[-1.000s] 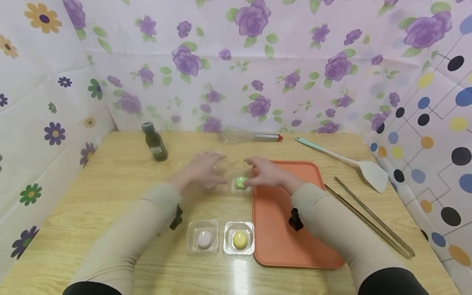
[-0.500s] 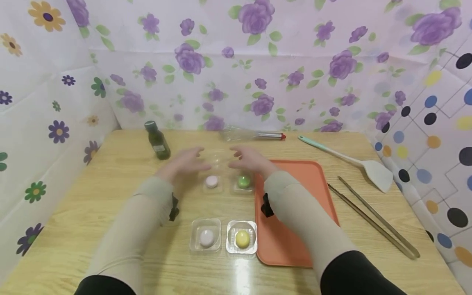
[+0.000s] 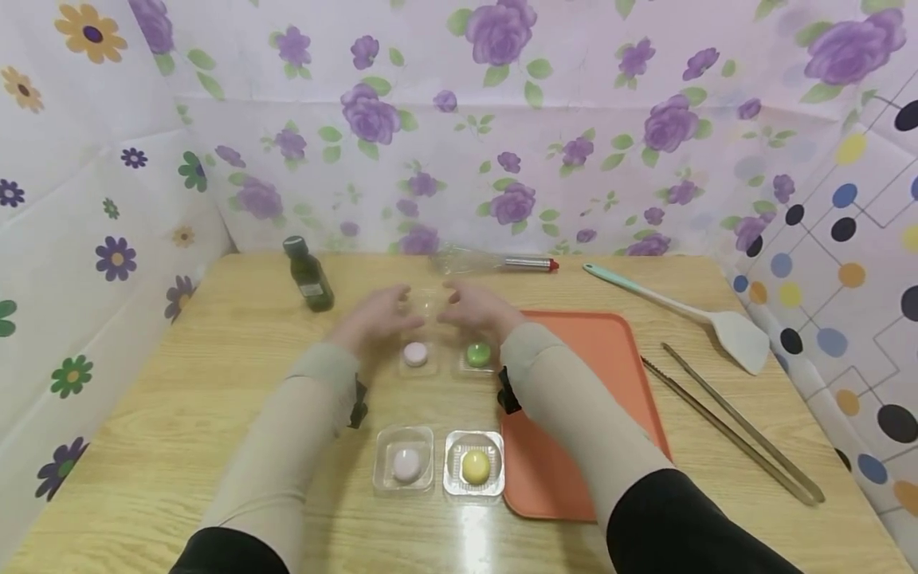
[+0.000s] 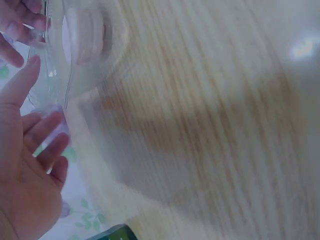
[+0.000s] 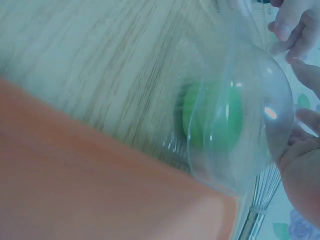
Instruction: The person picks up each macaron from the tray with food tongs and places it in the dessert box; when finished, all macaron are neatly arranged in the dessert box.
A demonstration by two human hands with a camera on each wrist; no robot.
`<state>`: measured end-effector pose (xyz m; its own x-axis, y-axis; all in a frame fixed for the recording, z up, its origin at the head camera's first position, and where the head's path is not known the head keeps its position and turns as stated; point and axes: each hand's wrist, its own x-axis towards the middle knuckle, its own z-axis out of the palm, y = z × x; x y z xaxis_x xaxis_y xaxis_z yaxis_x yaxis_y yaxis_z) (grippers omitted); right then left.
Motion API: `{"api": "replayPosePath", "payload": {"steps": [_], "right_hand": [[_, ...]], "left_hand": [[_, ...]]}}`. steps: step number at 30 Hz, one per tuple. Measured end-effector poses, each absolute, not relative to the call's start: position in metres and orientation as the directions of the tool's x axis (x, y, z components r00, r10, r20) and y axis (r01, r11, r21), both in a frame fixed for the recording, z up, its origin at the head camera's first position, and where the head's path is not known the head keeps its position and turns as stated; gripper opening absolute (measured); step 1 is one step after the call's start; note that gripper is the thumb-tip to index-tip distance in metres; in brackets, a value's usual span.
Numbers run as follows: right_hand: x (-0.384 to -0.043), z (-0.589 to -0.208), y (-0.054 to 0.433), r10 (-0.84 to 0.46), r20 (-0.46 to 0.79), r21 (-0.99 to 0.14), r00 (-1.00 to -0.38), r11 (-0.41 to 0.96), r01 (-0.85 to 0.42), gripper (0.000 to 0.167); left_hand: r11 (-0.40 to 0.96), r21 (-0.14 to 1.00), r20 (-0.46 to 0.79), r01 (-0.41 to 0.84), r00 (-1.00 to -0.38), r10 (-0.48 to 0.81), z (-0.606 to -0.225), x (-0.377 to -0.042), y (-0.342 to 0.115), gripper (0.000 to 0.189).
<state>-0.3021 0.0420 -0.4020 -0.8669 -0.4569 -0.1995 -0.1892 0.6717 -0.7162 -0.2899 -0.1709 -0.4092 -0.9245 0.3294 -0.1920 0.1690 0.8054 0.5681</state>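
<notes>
My left hand and right hand face each other over the back of the table, fingers spread and slightly bent, blurred in the head view. In front of them, a pink macaron and a green macaron sit in clear plastic boxes. The left wrist view shows my left thumb right at clear plastic beside the pink macaron. In the right wrist view, a clear domed lid overlaps the green macaron, with my right fingertips close to its curved side. Neither hand shows a grip.
Nearer stand two clear boxes with a pale lilac macaron and a yellow macaron. An orange tray lies under my right forearm. Around are a dark bottle, a whisk, a white spatula and metal tongs.
Both hands have moved back from beside the pink and green macarons, uncovering them in the head view. Over the last half second the left hand shifts right, closer to the right hand.
</notes>
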Motion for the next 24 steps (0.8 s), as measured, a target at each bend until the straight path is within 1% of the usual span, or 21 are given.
{"api": "replayPosePath", "payload": {"steps": [5, 10, 15, 17, 18, 21, 24], "right_hand": [[-0.299, -0.399, 0.048, -0.384, -0.169, -0.791, -0.908, 0.602, -0.108, 0.079], [-0.296, -0.397, 0.054, -0.384, -0.147, -0.874, -0.912, 0.481, -0.062, 0.079], [-0.288, -0.395, 0.059, -0.413, -0.117, -0.890, -0.903, 0.448, -0.089, 0.077], [-0.285, -0.394, 0.062, -0.425, -0.112, -0.888, -0.898, 0.449, -0.102, 0.071], [-0.284, -0.394, 0.063, -0.433, -0.111, -0.886, -0.895, 0.451, -0.109, 0.067], [-0.280, -0.394, 0.066, -0.466, -0.103, -0.892, -0.879, 0.434, -0.126, 0.062], [-0.278, -0.395, 0.066, -0.511, -0.099, -0.915, -0.854, 0.385, -0.124, 0.065]], "left_hand": [[0.798, 0.559, -0.101, 0.225, -0.937, 0.335, -0.404, -0.290, -0.169, 0.077], [0.769, 0.581, -0.020, 0.266, -0.940, 0.340, -0.402, -0.286, -0.166, 0.081], [0.723, 0.622, 0.060, 0.299, -0.940, 0.336, -0.400, -0.278, -0.162, 0.087], [0.713, 0.627, 0.082, 0.315, -0.936, 0.341, -0.398, -0.275, -0.161, 0.091], [0.714, 0.622, 0.089, 0.322, -0.935, 0.344, -0.398, -0.274, -0.161, 0.093], [0.733, 0.582, 0.099, 0.354, -0.925, 0.368, -0.397, -0.271, -0.161, 0.097], [0.749, 0.538, 0.110, 0.386, -0.914, 0.391, -0.398, -0.270, -0.162, 0.099]]}}
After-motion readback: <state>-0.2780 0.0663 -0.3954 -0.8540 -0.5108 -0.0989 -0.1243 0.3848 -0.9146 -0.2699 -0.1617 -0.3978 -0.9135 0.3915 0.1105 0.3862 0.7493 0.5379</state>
